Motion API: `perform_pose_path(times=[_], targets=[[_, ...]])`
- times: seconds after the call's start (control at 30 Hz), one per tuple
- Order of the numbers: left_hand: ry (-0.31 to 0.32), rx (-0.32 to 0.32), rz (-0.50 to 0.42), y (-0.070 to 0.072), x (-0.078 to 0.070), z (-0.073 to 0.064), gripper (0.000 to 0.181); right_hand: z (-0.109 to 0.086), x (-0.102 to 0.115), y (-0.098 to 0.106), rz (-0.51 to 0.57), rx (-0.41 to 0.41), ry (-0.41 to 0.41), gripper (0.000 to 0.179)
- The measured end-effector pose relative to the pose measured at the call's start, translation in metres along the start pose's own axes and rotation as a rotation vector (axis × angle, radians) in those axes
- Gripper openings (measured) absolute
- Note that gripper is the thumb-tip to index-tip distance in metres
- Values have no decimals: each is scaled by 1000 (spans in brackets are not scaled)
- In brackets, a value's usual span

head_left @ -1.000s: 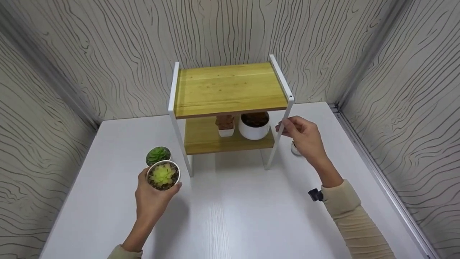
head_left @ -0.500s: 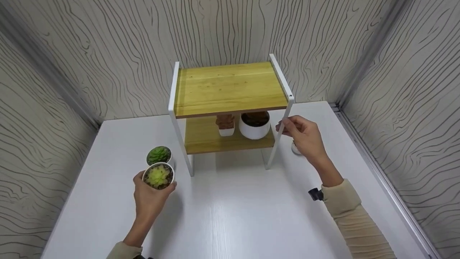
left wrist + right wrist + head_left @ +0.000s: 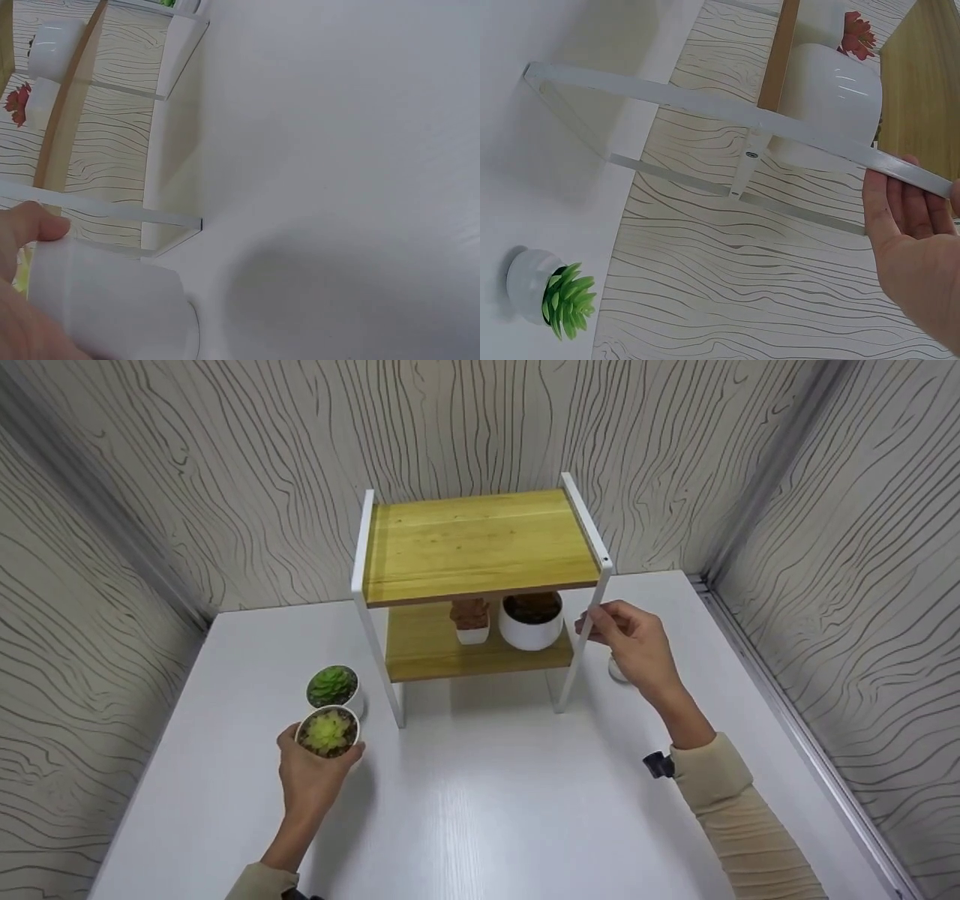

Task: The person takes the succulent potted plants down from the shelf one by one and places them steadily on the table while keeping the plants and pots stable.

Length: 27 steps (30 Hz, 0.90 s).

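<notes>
My left hand (image 3: 315, 780) grips a white pot (image 3: 112, 300) holding a pale yellow-green succulent (image 3: 328, 732), its fingers and thumb around the sides. The pot is low over the white table, left of the shelf. Just behind it stands a second white pot with a darker green succulent (image 3: 332, 685). At the shelf's right side, my right hand (image 3: 637, 649) pinches the white front leg (image 3: 810, 135) of a two-tier wooden shelf (image 3: 480, 544) between thumb and fingers. In the left wrist view the left thumb (image 3: 49, 225) lies along the pot's rim.
On the lower board stand a round white pot (image 3: 531, 630) and a small white pot with a red plant (image 3: 472, 630). A small green succulent in a white pot (image 3: 536, 285) sits on the table right of the shelf. Wood-patterned walls (image 3: 465, 427) enclose the table (image 3: 510, 810).
My left hand has shifted slightly left and down in the head view with the succulent pot, showing more of the pot behind. The right hand has kept its hold on the shelf leg.
</notes>
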<state>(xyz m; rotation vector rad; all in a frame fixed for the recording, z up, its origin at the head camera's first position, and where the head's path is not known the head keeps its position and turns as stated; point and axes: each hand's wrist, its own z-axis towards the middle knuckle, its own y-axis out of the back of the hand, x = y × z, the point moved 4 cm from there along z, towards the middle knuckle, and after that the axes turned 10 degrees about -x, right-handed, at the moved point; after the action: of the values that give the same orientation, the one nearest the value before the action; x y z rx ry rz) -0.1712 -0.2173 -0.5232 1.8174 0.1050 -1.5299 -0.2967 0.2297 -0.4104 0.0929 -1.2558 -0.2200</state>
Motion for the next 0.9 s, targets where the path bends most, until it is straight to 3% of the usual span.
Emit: perform_pose_path(times=[0.2, 0.9], targets=[[3, -14, -9, -2, 6, 2, 106, 1, -1, 0, 20, -5, 10, 36], [81, -13, -4, -10, 25, 8, 109, 0, -3, 0, 9, -11, -10, 41]])
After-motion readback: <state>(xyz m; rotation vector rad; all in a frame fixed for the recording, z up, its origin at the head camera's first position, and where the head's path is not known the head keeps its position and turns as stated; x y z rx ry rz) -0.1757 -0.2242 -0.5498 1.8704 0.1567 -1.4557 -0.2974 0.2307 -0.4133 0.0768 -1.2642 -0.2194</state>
